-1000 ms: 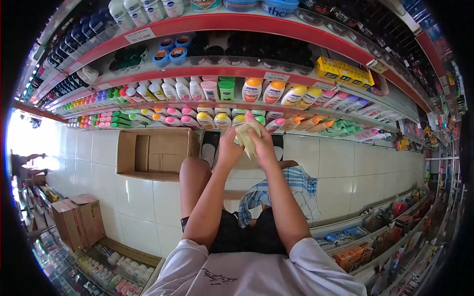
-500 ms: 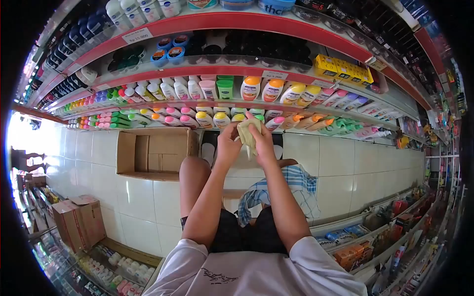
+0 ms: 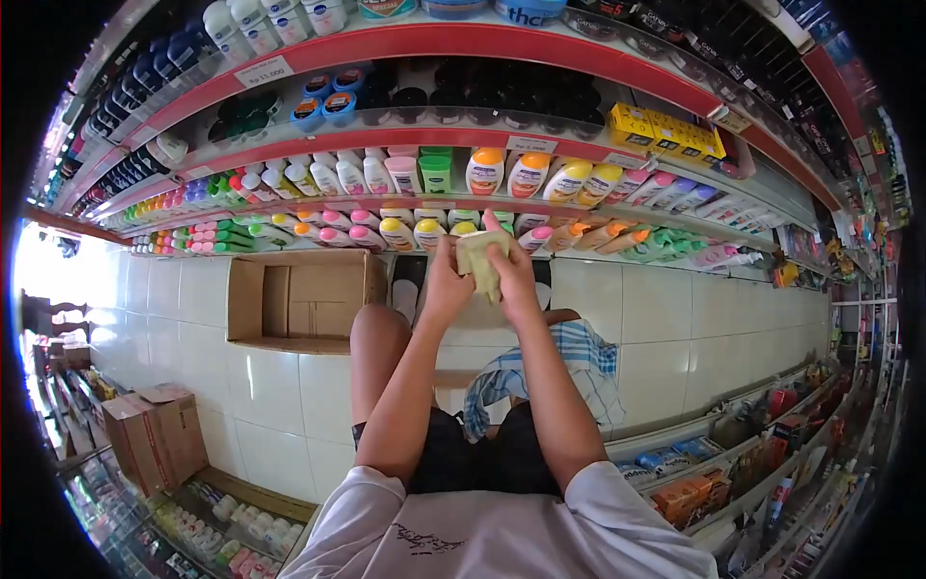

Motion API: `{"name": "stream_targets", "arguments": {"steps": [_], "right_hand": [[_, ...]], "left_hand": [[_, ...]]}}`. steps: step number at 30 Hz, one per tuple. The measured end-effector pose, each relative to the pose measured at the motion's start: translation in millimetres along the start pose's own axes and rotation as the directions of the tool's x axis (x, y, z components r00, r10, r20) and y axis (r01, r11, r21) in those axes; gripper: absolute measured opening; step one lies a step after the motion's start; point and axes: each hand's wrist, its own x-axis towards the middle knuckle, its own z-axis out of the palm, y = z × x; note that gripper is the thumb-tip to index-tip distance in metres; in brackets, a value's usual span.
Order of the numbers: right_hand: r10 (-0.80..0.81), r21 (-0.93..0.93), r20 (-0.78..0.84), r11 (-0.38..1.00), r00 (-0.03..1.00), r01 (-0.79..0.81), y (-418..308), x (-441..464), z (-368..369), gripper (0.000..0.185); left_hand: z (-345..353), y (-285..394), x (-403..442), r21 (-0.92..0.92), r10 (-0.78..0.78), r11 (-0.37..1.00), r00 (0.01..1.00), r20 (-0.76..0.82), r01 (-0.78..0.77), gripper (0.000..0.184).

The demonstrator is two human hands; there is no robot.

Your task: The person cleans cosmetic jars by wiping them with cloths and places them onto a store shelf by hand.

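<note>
My left hand [image 3: 449, 282] and my right hand [image 3: 514, 275] meet in front of the lowest shelf, both gripping a pale yellow-green cloth [image 3: 485, 259]. The cloth is bunched, and its lower end hangs between my hands. A pink tip shows just above the cloth; whether it is a bottle's cap or a finger I cannot tell. Beyond my hands stand rows of bottles, with yellow-capped ones [image 3: 427, 232] just left of the cloth and a pink-capped one [image 3: 535, 237] to the right.
An open cardboard box [image 3: 307, 301] lies on the tiled floor at the left. A closed carton [image 3: 154, 436] stands at the lower left. A blue checked cloth [image 3: 582, 365] is draped by my right leg. Shelves with goods [image 3: 690, 490] line the lower right.
The cloth has shifted and been refolded between my hands, its end hanging differently. Both hands stay closed on it in nearly the same place. The shelf view has slid slightly left and up.
</note>
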Motion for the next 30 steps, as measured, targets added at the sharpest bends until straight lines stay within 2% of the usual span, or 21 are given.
{"name": "stream_targets", "arguments": {"steps": [1, 2, 3, 4, 5, 7, 8, 9, 10, 11, 12, 14, 15, 16, 18, 20, 22, 23, 25, 28, 30], "right_hand": [[-0.047, -0.274, -0.022, 0.961, 0.999, 0.039, 1, 0, 0, 0.042], [-0.047, -0.274, -0.021, 0.961, 0.999, 0.039, 0, 1, -1, 0.042], [-0.001, -0.175, -0.080, 0.985, 0.997, -0.013, -1, 2, -4, 0.041], [0.050, -0.070, -0.135, 0.996, 0.990, -0.060, -2, 3, -6, 0.040], [0.023, 0.037, -0.204, 0.999, 0.979, -0.016, 1, 6, -9, 0.035], [0.036, 0.097, -0.288, 0.995, 0.957, -0.009, -1, 6, -10, 0.034], [0.057, 0.151, -0.367, 0.988, 0.928, -0.001, -2, 5, -11, 0.033], [0.012, 0.033, -0.453, 0.999, 0.891, 0.003, 0, 4, -9, 0.032], [0.004, 0.031, -0.450, 0.999, 0.893, 0.011, 0, 1, -6, 0.032], [-0.154, -0.148, -0.423, 0.984, 0.893, 0.100, 0, -3, -3, 0.029], [-0.308, -0.319, -0.366, 0.928, 0.878, 0.193, -1, -6, 1, 0.028], [-0.348, -0.415, -0.325, 0.888, 0.879, 0.198, -6, -16, 6, 0.030], [-0.433, -0.510, -0.204, 0.812, 0.878, 0.282, -12, -25, 13, 0.031], [-0.501, -0.588, -0.074, 0.720, 0.862, 0.368, -16, -34, 17, 0.033], [-0.501, -0.632, 0.008, 0.669, 0.866, 0.393, -24, -55, 30, 0.025], [-0.589, -0.752, 0.197, 0.422, 0.784, 0.506, -40, -84, 59, 0.020], [-0.567, -0.695, 0.202, 0.491, 0.798, 0.525, -47, -107, 77, 0.018], [-0.599, -0.683, 0.250, 0.448, 0.760, 0.577, -55, -117, 85, 0.018], [-0.621, -0.647, 0.327, 0.402, 0.712, 0.648, -73, -139, 102, 0.020], [-0.680, -0.612, 0.385, 0.318, 0.624, 0.724, -92, -167, 127, 0.022], [-0.703, -0.604, 0.391, 0.290, 0.593, 0.742, -106, -175, 132, 0.020]], "left_hand": [[1, 1, -1, 0.043, 0.007, 0.999, 1.000, 0.025, -0.008, 0.040], [3, 2, -2, 0.086, 0.016, 0.996, 0.999, 0.048, -0.020, 0.039], [6, 16, -4, -0.075, -0.042, 0.996, 0.997, 0.069, 0.048, 0.034], [7, 16, -4, -0.074, -0.040, 0.996, 0.997, 0.069, 0.046, 0.034], [8, 17, -3, -0.269, -0.094, 0.959, 0.996, 0.001, 0.091, 0.032], [7, 12, 4, -0.556, -0.160, 0.826, 0.984, -0.073, 0.093, 0.025], [5, 11, 5, -0.554, -0.158, 0.827, 0.985, -0.066, 0.095, 0.025], [4, 14, 5, -0.675, -0.163, 0.734, 0.985, -0.059, 0.081, 0.017], [2, 17, 5, -0.780, -0.164, 0.622, 0.985, -0.054, 0.061, 0.013], [1, 22, 5, -0.807, -0.242, 0.574, 0.970, -0.003, 0.141, 0.018], [1, 22, 4, -0.809, -0.227, 0.574, 0.974, -0.005, 0.130, 0.018], [1, 21, -4, -0.827, -0.193, 0.520, 0.972, 0.132, 0.216, 0.019], [4, 29, -11, -0.873, -0.213, 0.443, 0.970, 0.121, 0.206, 0.021], [6, 33, -17, -0.874, -0.196, 0.445, 0.974, 0.117, 0.195, 0.021], [9, 43, -32, -0.866, -0.094, 0.485, 0.992, 0.085, 0.120, 0.022], [16, 75, -60, -0.790, 0.042, 0.613, 0.998, 0.044, 0.009, 0.026], [21, 101, -83, -0.799, 0.059, 0.598, 0.998, -0.035, -0.064, 0.028], [21, 116, -92, -0.799, 0.078, 0.595, 0.996, -0.052, -0.088, 0.028], [18, 150, -110, -0.700, 0.262, 0.670, 0.961, -0.088, -0.247, 0.028], [10, 185, -128, -0.638, 0.373, 0.686, 0.922, -0.105, -0.350, 0.028], [12, 206, -140, -0.660, 0.428, 0.631, 0.892, -0.142, -0.408, 0.025]]}}
